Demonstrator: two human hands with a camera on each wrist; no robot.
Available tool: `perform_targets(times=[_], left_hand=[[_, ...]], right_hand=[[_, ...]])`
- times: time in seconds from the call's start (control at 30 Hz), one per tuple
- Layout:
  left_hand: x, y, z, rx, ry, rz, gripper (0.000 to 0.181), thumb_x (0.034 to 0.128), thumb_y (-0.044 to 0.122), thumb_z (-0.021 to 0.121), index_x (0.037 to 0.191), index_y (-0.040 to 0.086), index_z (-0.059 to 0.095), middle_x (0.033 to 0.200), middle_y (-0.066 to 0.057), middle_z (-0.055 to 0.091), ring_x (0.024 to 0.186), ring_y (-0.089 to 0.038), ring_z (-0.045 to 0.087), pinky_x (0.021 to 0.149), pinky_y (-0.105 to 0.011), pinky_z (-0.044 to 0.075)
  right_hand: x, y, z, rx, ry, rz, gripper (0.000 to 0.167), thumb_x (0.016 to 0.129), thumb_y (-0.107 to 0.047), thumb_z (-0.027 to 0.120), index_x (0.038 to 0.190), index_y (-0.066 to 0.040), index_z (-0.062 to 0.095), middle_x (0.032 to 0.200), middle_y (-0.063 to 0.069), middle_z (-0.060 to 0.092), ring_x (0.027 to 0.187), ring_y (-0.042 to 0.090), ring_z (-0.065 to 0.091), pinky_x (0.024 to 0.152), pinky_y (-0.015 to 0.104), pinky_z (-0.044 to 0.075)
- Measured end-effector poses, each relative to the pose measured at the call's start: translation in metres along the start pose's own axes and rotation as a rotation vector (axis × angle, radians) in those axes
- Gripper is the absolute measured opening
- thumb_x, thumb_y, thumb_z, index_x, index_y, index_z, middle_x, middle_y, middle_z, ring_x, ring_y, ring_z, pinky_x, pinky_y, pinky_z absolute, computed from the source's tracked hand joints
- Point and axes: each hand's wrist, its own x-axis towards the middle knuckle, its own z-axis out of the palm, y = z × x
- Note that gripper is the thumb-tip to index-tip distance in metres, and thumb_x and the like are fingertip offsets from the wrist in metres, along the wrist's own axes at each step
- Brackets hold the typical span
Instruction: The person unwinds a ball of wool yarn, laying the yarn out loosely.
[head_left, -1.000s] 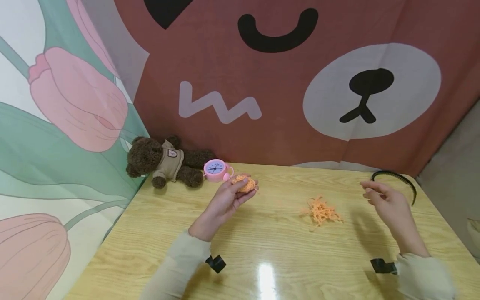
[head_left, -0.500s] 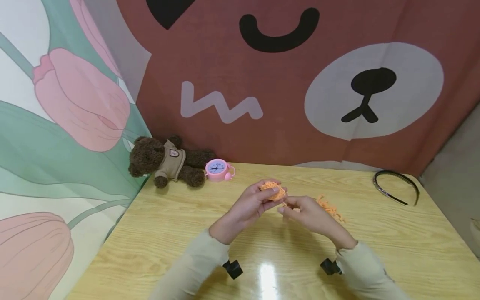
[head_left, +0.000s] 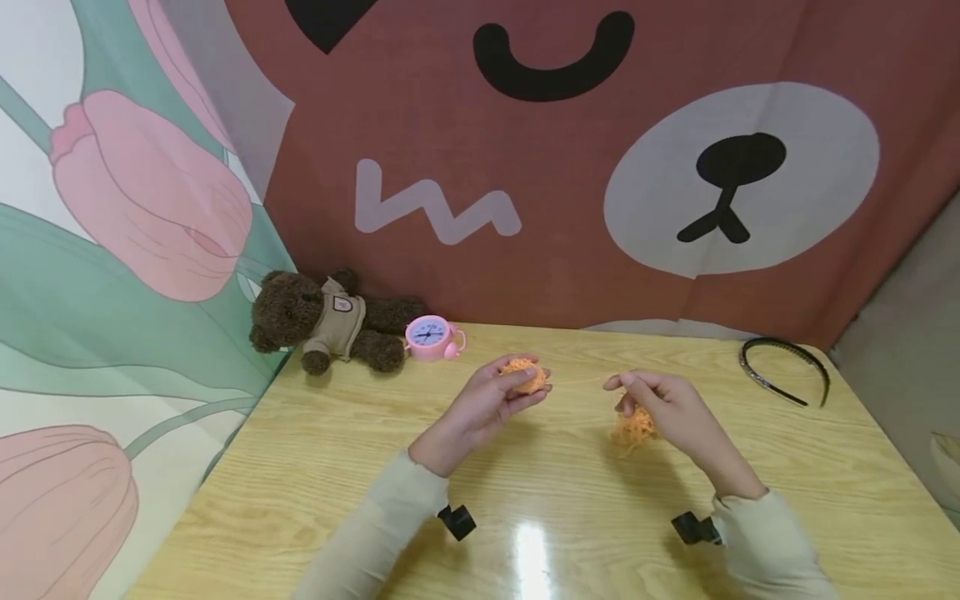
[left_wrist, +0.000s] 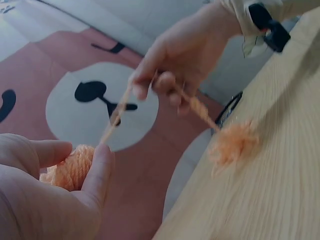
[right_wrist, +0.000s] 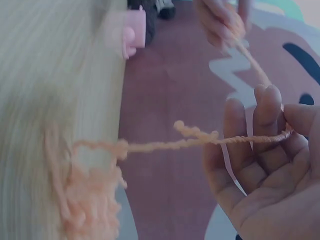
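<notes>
A small ball of orange yarn [head_left: 525,377] sits in my left hand [head_left: 480,408], gripped between thumb and fingers. From it a strand [left_wrist: 116,116] stretches across to my right hand [head_left: 678,421], which pinches it between thumb and forefinger. Past those fingers the strand [right_wrist: 170,145] runs on, with a short loose end, down to a tangled heap of orange yarn [left_wrist: 232,146] on the table. In the head view the right hand hovers above this heap [head_left: 634,430] and hides part of it.
On the wooden table [head_left: 300,483], a brown teddy bear [head_left: 341,321] lies at the back left beside a pink alarm clock [head_left: 431,337]. A black headband [head_left: 786,367] lies at the back right. Printed cloth [head_left: 450,125] hangs behind the table.
My right hand came in from the right to the ball, then drew back rightward, pulling the strand out. The left hand with the yarn ball moved right, then slightly back left.
</notes>
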Motion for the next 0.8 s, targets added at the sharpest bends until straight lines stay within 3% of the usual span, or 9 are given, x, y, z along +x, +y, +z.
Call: perform_targets(times=[0.1, 0.27, 0.33, 0.53, 0.7, 0.8], left_hand=[[0.004, 0.001, -0.009, -0.005, 0.028, -0.004, 0.035, 0.1036, 0.008, 0.056, 0.137, 0.001, 0.050, 0.134, -0.018, 0.058, 0.111, -0.022, 0.070, 0.095, -0.026, 0.059], [0.007, 0.007, -0.022, -0.010, 0.091, 0.013, 0.039, 0.1045, 0.008, 0.054, 0.141, -0.001, 0.047, 0.132, -0.019, 0.056, 0.104, -0.018, 0.071, 0.093, -0.025, 0.060], [0.007, 0.009, -0.025, -0.015, 0.110, 0.027, 0.041, 0.1046, 0.009, 0.054, 0.143, -0.002, 0.045, 0.129, -0.019, 0.057, 0.103, -0.018, 0.071, 0.092, -0.025, 0.060], [0.004, 0.016, -0.030, -0.042, 0.134, 0.049, 0.043, 0.1047, 0.008, 0.052, 0.145, -0.004, 0.042, 0.126, -0.016, 0.058, 0.105, -0.020, 0.071, 0.092, -0.025, 0.061], [0.001, 0.019, -0.031, -0.047, 0.130, 0.054, 0.040, 0.1050, 0.008, 0.052, 0.143, -0.001, 0.044, 0.136, -0.021, 0.054, 0.110, -0.023, 0.070, 0.094, -0.025, 0.060], [-0.001, 0.019, -0.030, -0.054, 0.134, 0.061, 0.037, 0.1050, 0.008, 0.052, 0.141, 0.000, 0.046, 0.139, -0.024, 0.051, 0.111, -0.024, 0.070, 0.093, -0.025, 0.060]], right_hand=[[-0.003, 0.005, -0.012, -0.040, 0.049, 0.012, 0.039, 0.110, -0.038, 0.041, 0.112, -0.015, 0.072, 0.084, 0.009, 0.068, 0.088, 0.014, 0.069, 0.076, 0.024, 0.054], [-0.008, 0.016, -0.033, -0.101, 0.128, 0.059, 0.047, 0.110, -0.042, 0.041, 0.095, -0.011, 0.073, 0.109, -0.008, 0.072, 0.090, 0.005, 0.067, 0.078, 0.017, 0.048], [-0.011, 0.022, -0.043, -0.109, 0.152, 0.100, 0.050, 0.109, -0.045, 0.040, 0.095, -0.010, 0.072, 0.112, -0.011, 0.071, 0.090, 0.003, 0.067, 0.080, 0.017, 0.048], [-0.022, 0.041, -0.073, -0.091, 0.260, 0.250, 0.050, 0.107, -0.052, 0.036, 0.123, -0.016, 0.068, 0.089, -0.005, 0.070, 0.087, -0.004, 0.062, 0.076, 0.014, 0.049], [-0.028, 0.055, -0.091, 0.004, 0.399, 0.307, 0.047, 0.108, -0.047, 0.039, 0.122, -0.013, 0.068, 0.081, -0.011, 0.068, 0.085, -0.007, 0.061, 0.072, 0.006, 0.051], [-0.028, 0.061, -0.093, -0.017, 0.400, 0.333, 0.048, 0.108, -0.047, 0.038, 0.123, -0.012, 0.067, 0.082, -0.016, 0.067, 0.083, -0.009, 0.061, 0.070, 0.005, 0.051]])
